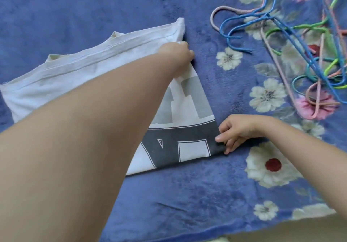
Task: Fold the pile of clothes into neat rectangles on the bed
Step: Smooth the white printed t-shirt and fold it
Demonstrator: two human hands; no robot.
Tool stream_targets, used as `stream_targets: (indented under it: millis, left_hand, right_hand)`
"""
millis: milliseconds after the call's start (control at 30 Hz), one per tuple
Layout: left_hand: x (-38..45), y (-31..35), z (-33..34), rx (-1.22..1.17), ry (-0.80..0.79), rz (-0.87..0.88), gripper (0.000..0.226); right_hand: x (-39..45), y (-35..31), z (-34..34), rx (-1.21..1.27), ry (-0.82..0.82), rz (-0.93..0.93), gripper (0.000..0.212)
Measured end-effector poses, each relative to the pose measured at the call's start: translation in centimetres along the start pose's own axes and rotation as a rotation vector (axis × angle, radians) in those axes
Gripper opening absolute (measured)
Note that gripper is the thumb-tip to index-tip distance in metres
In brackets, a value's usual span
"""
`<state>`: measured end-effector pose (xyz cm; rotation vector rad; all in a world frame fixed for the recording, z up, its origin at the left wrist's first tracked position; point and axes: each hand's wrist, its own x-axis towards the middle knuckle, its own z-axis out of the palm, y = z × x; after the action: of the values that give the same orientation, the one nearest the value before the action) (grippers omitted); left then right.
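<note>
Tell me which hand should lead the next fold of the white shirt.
Probably the right hand: it pinches the white shirt at its near corner and can carry it across. The left hand is stretched to the far corner, better as anchor.

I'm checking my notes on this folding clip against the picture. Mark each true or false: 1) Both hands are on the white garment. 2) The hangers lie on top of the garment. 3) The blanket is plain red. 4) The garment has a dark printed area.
1) True: the left hand grips the far edge of the white garment and the right hand pinches its near corner.
2) False: the hangers lie apart from it on the blanket.
3) False: it is blue with flowers.
4) True.
</note>
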<state>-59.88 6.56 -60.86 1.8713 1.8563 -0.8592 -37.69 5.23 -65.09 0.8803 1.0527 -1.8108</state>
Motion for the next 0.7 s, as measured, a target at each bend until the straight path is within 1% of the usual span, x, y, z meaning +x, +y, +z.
stream_targets:
  millis: [67, 133, 200, 233, 267, 300, 333, 367, 433, 467, 500, 600, 667, 700]
  left_hand:
    - [0.3, 0.0, -0.2, 0.001, -0.057, -0.004, 0.038]
    - [0.7, -0.3, -0.2, -0.001, -0.114, 0.032, 0.035]
    - [0.6, -1.0, -0.1, -0.044, -0.134, 0.049, 0.036]
    - [0.5, -1.4, 0.0, -0.064, -0.127, 0.057, 0.037]
    - [0.2, -1.8, 0.2, -0.086, -0.098, 0.061, 0.037]
    - [-0.1, -2.2, 0.3, -0.115, -0.051, 0.074, 0.037]
    - [-0.8, -2.6, 0.6, -0.160, 0.002, 0.082, 0.035]
    - [-1.6, -3.2, 1.0, -0.216, 0.057, 0.082, 0.032]
    - [-3.2, -4.6, 2.0, -0.294, 0.169, 0.077, 0.028]
    - [-4.3, -5.6, 2.7, -0.314, 0.212, 0.072, 0.028]
    - [-5.0, -6.3, 3.1, -0.331, 0.249, 0.073, 0.028]
    - [-9.1, -9.9, 5.4, -0.341, 0.330, 0.095, 0.027]
    - [-11.8, -12.4, 7.0, -0.318, 0.357, 0.129, 0.026]
    - [-13.1, -13.5, 7.9, -0.311, 0.378, 0.144, 0.026]
  right_hand:
    - [0.0, 0.3, -0.1, -0.028, -0.023, -0.024, 0.040]
    - [-0.1, 0.7, -0.1, -0.047, -0.025, -0.042, 0.045]
    - [-0.2, 0.8, -0.2, -0.007, -0.024, -0.079, 0.066]
    - [-0.3, 0.8, -0.2, 0.004, -0.038, -0.089, 0.070]
    - [-0.5, 0.7, 0.0, 0.021, -0.059, -0.104, 0.059]
    - [-0.7, 0.5, 0.3, 0.041, -0.082, -0.127, 0.036]
    - [-0.9, 0.2, 0.8, 0.060, -0.099, -0.166, 0.020]
    - [-1.0, -0.3, 1.6, 0.066, -0.123, -0.217, 0.020]
    - [-0.6, -1.3, 3.2, 0.059, -0.168, -0.303, 0.046]
    - [-0.3, -2.2, 4.4, 0.037, -0.187, -0.323, 0.052]
    - [-0.3, -2.8, 5.2, 0.011, -0.197, -0.326, 0.049]
    - [0.6, -6.0, 9.3, -0.070, -0.192, -0.315, 0.017]
    - [1.3, -8.0, 12.4, -0.121, -0.177, -0.297, 0.004]
    - [1.8, -8.9, 14.1, -0.143, -0.169, -0.289, 0.010]
